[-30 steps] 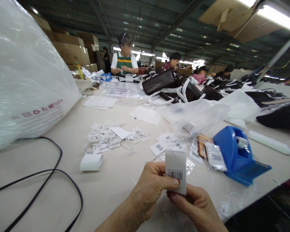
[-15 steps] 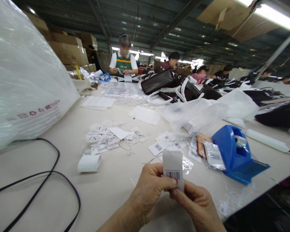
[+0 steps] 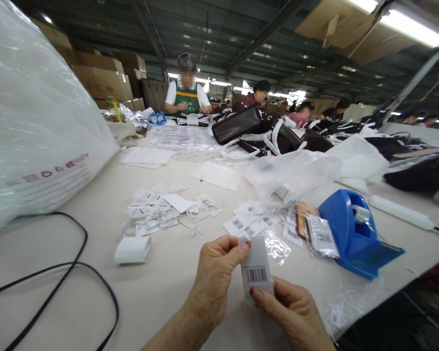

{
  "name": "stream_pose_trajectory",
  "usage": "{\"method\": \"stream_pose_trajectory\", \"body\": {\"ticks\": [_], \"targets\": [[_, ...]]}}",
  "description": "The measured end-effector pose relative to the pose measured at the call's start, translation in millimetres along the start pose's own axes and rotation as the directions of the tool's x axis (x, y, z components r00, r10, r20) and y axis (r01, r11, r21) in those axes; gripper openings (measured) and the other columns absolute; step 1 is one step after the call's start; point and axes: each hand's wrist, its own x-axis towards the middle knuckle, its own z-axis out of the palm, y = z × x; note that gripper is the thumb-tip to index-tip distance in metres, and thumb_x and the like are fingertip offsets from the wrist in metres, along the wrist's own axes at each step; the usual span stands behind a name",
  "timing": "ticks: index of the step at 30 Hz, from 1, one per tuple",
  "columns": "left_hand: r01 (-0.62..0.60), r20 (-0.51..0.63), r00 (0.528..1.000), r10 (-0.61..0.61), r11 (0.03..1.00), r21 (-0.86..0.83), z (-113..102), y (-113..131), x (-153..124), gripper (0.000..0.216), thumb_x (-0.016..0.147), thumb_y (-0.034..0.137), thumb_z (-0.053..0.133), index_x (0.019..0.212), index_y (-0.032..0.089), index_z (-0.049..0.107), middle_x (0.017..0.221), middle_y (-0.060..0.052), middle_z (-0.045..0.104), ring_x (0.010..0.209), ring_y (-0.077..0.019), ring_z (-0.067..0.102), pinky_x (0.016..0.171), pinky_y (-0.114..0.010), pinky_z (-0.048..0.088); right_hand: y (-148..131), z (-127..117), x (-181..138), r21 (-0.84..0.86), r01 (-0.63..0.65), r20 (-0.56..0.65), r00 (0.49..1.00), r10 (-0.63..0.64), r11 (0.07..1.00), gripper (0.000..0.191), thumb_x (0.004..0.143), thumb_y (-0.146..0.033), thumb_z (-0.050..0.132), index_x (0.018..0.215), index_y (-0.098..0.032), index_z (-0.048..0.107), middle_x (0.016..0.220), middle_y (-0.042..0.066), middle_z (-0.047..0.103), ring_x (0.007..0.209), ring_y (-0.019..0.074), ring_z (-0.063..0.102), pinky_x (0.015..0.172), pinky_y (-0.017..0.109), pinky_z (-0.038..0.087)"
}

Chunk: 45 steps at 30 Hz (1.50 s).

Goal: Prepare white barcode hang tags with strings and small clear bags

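Note:
A white barcode tag [image 3: 255, 263] is held upright between both my hands, above the near part of the table. My left hand [image 3: 219, 273] pinches its upper left edge, the thumb lying across the front. Lower down, my right hand [image 3: 290, 304] grips the bottom corner between thumb and fingers. Just beyond my hands lie several loose barcode tags [image 3: 247, 222] and a small clear plastic bag [image 3: 277, 247]. Another pile of strung tags [image 3: 153, 207] spreads out farther left, with a curled white strip [image 3: 132, 250] in front of it.
A blue tape dispenser [image 3: 354, 234] stands at right beside a brown leather tag [image 3: 305, 217]. A large plastic bag [image 3: 40, 122] fills the left, above a black cord [image 3: 73, 263]. Dark handbags [image 3: 237, 124] are heaped at the back. A co-worker in a green apron [image 3: 188, 97] sits opposite.
My left hand has shifted its grip up to the tag's top, with the thumb off the barcode. The tag sits slightly lower. The co-worker opposite has moved their hands apart.

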Motion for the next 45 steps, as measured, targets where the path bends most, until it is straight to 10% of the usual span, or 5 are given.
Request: {"method": "stream_pose_trajectory", "body": {"ticks": [45], "targets": [[0.109, -0.068, 0.992, -0.102, 0.987, 0.114, -0.3, -15.0, -1.9, 0.010, 0.058, 0.021, 0.063, 0.054, 0.012, 0.060, 0.052, 0.002, 0.054, 0.056, -0.0109, 0.044, 0.057, -0.024, 0.035, -8.3, 8.4, 16.4, 0.272, -0.052, -0.028, 0.998, 0.062, 0.961, 0.023, 0.060, -0.035, 0.076, 0.064, -0.014, 0.068, 0.053, -0.003, 0.058, 0.049, 0.0104, 0.051, 0.048, 0.020, 0.038]]}}
